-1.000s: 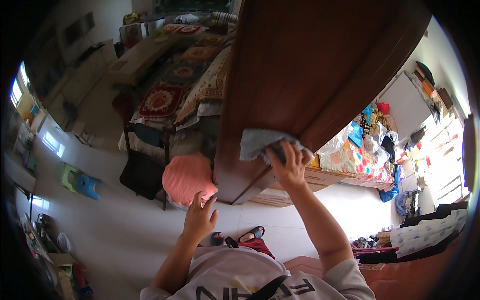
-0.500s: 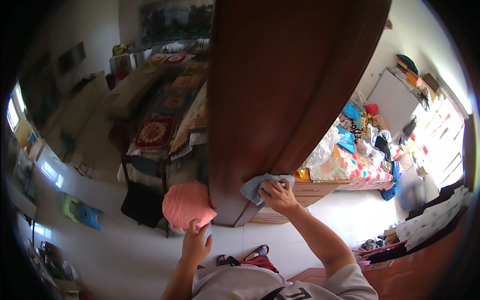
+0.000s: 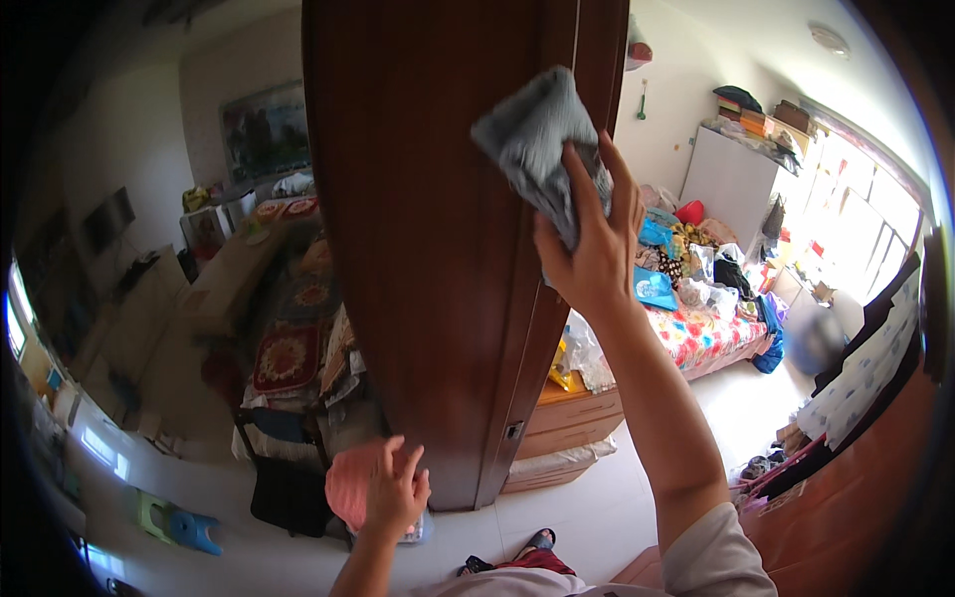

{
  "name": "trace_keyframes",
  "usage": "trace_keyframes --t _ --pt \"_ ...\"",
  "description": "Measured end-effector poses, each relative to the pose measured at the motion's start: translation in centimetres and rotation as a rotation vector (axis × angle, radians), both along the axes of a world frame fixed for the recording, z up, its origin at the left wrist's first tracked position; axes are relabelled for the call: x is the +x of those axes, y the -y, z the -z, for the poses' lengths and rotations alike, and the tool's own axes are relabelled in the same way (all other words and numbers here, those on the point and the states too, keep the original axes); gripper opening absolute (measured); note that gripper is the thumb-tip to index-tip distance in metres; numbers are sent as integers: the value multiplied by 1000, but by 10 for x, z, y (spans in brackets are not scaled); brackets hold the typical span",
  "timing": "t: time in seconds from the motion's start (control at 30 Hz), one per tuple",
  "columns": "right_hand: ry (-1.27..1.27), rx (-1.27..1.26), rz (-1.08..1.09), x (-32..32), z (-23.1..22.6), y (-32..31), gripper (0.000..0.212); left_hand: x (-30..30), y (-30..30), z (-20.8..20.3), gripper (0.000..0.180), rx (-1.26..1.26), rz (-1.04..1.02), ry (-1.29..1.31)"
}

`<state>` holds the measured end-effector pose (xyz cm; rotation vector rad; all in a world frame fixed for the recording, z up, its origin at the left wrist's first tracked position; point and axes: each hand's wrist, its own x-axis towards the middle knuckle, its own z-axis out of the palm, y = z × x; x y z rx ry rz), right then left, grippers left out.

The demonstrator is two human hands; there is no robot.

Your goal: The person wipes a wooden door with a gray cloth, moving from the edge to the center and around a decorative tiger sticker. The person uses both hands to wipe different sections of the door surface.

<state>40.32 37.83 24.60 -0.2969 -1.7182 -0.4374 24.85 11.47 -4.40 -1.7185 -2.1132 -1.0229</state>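
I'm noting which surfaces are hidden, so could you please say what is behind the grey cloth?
The dark brown door shows around most of the grey cloth, which the right hand holds. The patch directly behind is covered, so its condition cannot be seen.

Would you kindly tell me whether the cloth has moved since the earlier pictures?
Yes: held in the right hand, the cloth is now higher up the door, farther from its lower end.

You face glare from the white, barred rectangular window (image 3: 867, 204) at far right; your left is dim, edges bent
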Motion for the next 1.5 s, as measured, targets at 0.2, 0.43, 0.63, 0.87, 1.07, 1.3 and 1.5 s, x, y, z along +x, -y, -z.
trace_keyframes --t 0.2,0.43,0.63,0.87,1.07,1.3,1.5 --pt "-92 134 69 -24 -52 -19 67 -20 -63 -113 48 359 -43 -411" --pt "-107 100 -56 -46 -42 -2 66 -49 -145 -93 56 439 -246 -581" --pt "17 52 -23 -36 19 -1 71 -52 -161 -78 58 530 -295 -656" --pt "144 -70 24 -26 125 8 69 -50 -157 -83 57 531 -260 -636" --pt "229 -162 32 -18 210 11 69 -52 -158 -86 60 551 -255 -620" --pt "293 -229 103 -5 297 32 56 -50 -158 -87 58 558 -237 -586" --pt "425 -323 150 9 373 49 50 -53 -158 -86 54 565 -259 -608"
